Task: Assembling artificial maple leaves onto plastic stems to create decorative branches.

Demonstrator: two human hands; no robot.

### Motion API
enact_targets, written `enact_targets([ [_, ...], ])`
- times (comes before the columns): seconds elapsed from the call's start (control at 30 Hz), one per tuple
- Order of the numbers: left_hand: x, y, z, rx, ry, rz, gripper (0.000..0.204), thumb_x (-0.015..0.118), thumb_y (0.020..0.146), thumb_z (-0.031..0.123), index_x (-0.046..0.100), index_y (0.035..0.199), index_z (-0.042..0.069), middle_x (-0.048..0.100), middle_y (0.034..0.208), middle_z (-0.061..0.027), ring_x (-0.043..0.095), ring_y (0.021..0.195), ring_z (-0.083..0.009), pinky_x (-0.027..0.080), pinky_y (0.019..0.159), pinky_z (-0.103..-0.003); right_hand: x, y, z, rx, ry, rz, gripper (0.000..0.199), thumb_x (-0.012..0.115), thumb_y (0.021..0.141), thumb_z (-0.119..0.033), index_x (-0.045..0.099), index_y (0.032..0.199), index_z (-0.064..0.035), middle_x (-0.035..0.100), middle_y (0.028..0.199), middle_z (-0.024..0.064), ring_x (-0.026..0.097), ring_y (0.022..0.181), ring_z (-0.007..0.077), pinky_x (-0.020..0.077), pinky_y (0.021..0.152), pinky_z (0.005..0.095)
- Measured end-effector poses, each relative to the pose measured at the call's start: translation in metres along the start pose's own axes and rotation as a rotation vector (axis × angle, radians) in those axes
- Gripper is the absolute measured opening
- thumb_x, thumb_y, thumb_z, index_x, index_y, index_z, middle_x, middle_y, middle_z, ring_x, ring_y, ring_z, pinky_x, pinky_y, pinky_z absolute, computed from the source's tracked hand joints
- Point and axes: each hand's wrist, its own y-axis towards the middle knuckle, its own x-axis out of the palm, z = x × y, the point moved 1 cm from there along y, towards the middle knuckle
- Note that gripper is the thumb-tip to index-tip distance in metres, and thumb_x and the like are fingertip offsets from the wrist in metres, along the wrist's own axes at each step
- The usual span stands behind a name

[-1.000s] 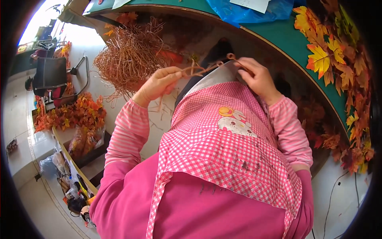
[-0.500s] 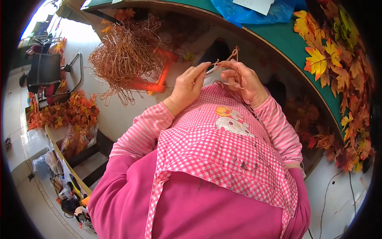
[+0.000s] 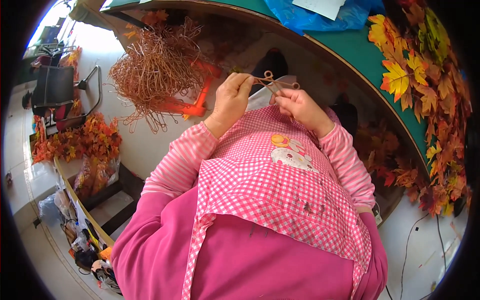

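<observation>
Both hands are raised over my lap, close together. My left hand (image 3: 231, 100) is closed, thumb against the fingers, on thin brown wire (image 3: 269, 75) with small looped ends that reaches toward the right. My right hand (image 3: 304, 109) pinches the same brown wire from the other side, its fingers curled. Strands cross between the two hands, and one loop shows above the right fingertips. How many pieces there are, and where they join, I cannot tell. Below the hands lies the pink checked apron (image 3: 260, 185) that I wear.
To the left, a big tangled heap of brown wires (image 3: 155, 70) rests on an orange stool (image 3: 202, 95). A green-topped table (image 3: 345, 47) curves across the far side, bearing a blue plastic bag (image 3: 320, 22) and autumn-leaf garlands (image 3: 400, 77). Bagged leaves, a black chair (image 3: 55, 90) and cables stand around.
My right hand has come slightly left and down, its fingers closing in. The wire's looped ends now spread out between and above the hands. My left hand has risen a little.
</observation>
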Motion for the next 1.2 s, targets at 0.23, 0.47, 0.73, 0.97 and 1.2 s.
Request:
enact_targets([
  [0.23, -0.096, 0.026, 0.046, 0.019, -0.019, 0.400, 0.014, 0.054, 0.094, 0.010, 0.065, 0.088, 0.003, 0.063, 0.076, -0.0055, 0.060, 0.068, -0.0154, 0.048, 0.064, -0.029, -0.025, -0.052, -0.020, -0.144, -0.261, -0.405, 0.018, 0.050, 0.094, -0.012, 0.062, 0.095, 0.0016, 0.047, 0.067, -0.0048, 0.040, 0.059, 0.0017, 0.0280, 0.052, 0.0191],
  [0.47, -0.295, 0.033, -0.016, -0.212, -0.576, 0.928, 0.021, 0.043, 0.101, 0.017, 0.051, 0.098, -0.003, 0.019, 0.057, 0.0053, 0.020, 0.048, -0.0057, 0.019, 0.044, -0.024, -0.154, -0.065, 0.073, 0.094, -0.126, 0.466, 0.018, 0.061, 0.089, -0.025, 0.065, 0.095, -0.0091, 0.049, 0.066, -0.0074, 0.038, 0.051, 0.0017, 0.0268, 0.045, 0.0197],
  [0.73, -0.210, 0.065, -0.070, -0.096, -0.606, 0.432, 0.018, 0.044, 0.096, 0.009, 0.054, 0.100, -0.005, 0.054, 0.068, -0.0087, 0.053, 0.062, -0.0201, 0.046, 0.061, -0.031, -0.286, -0.073, 0.172, 0.221, 0.090, 0.856, 0.013, 0.065, 0.084, -0.023, 0.065, 0.087, -0.0099, 0.046, 0.061, -0.0064, 0.037, 0.046, 0.0046, 0.0266, 0.043, 0.0230],
  [0.97, 0.060, 0.116, -0.097, -0.880, -0.927, 0.125, 0.027, 0.050, 0.095, 0.018, 0.056, 0.115, 0.000, 0.063, 0.098, -0.0152, 0.062, 0.093, -0.0297, 0.050, 0.086, -0.039, -0.328, -0.123, 0.220, 0.341, -0.178, 1.319, 0.017, 0.060, 0.086, -0.017, 0.062, 0.100, -0.0089, 0.054, 0.077, 0.0052, 0.049, 0.062, 0.0187, 0.0390, 0.056, 0.0333],
  [1.2, 0.153, 0.083, -0.038, -0.968, -0.527, -0.639, 0.035, 0.056, 0.091, 0.022, 0.058, 0.122, 0.004, 0.058, 0.120, -0.0138, 0.055, 0.111, -0.0240, 0.048, 0.092, -0.038, -0.284, -0.088, 0.175, 0.198, -1.196, 0.919, 0.027, 0.054, 0.087, -0.011, 0.060, 0.113, -0.0078, 0.063, 0.093, 0.0169, 0.061, 0.079, 0.0328, 0.0515, 0.070, 0.0437],
])
